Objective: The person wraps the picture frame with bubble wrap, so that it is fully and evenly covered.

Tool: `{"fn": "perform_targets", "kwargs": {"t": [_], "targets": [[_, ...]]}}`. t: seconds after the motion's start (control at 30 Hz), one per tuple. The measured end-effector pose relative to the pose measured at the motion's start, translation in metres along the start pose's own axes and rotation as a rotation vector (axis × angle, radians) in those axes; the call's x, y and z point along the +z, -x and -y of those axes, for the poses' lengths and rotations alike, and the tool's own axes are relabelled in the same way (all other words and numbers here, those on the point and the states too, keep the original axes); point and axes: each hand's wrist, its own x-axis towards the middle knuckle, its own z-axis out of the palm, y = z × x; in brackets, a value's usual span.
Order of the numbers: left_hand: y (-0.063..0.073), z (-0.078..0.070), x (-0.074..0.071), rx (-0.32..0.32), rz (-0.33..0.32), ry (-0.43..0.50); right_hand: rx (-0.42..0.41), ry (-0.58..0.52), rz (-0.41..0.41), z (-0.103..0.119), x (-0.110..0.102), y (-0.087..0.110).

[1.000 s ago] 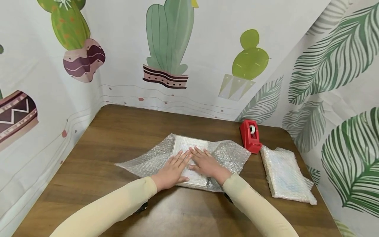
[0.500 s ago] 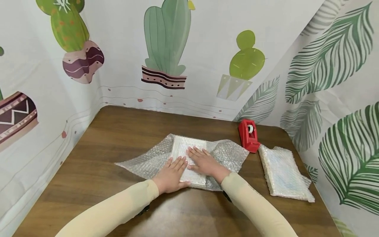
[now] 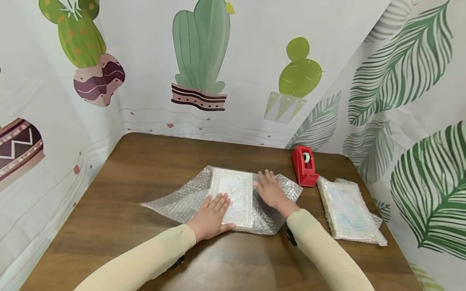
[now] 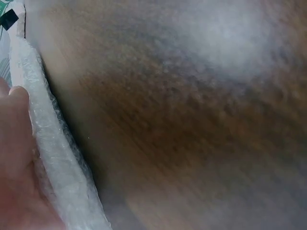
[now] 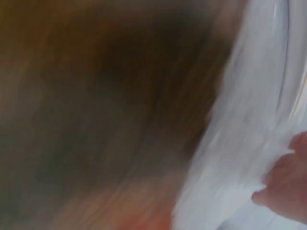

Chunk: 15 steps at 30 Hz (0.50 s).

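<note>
Two hands at work over a pale, rectangular frame, which lies flat near the middle of a brown wood-grain tabletop. The frame rests on a sheet of clear bubble wrap, whose loose flaps spread outward on both sides, the left one tapering to a point. The left hand lies flat on the frame's lower left part, its fingers extended and slightly parted, the thumb along the near edge; it rests there without gripping. The right hand is placed over the right-hand flap, just beside the frame's right edge, with fingers extended and apart and no grip visible; whether it touches the wrap cannot be told, as the right wrist view is blurred. In the left wrist view, a wrapped edge runs close beside the left hand. Pale sleeves cover both forearms. Beyond the right flap stands a red tape dispenser carrying a small white roll; nearer the tabletop's right edge lies a second item — a flat package in bubble wrap, one corner of wrap projecting. Behind, a white cloth printed with potted cacti and striped leaves forms the backdrop.
</note>
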Motion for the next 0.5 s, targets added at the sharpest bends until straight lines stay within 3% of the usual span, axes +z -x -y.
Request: {"fn": "perform_targets", "kwargs": {"t": [0.13,0.23,0.37,0.5], "targets": [[0.001,0.000,0.000,-0.003,0.003,-0.001,0.163,-0.001,-0.096,-0.029,-0.006,-0.005],[0.001,0.001,0.002,0.004,-0.005,0.000,0.219,-0.069,-0.139,-0.042,-0.009,-0.008],[0.001,0.001,0.001,0.014,-0.020,-0.001,0.238,-0.148,-0.124,-0.048,-0.017,-0.015],[0.001,0.002,0.003,0.009,-0.020,-0.022,0.312,-0.098,-0.094,-0.054,-0.021,-0.018]]}}
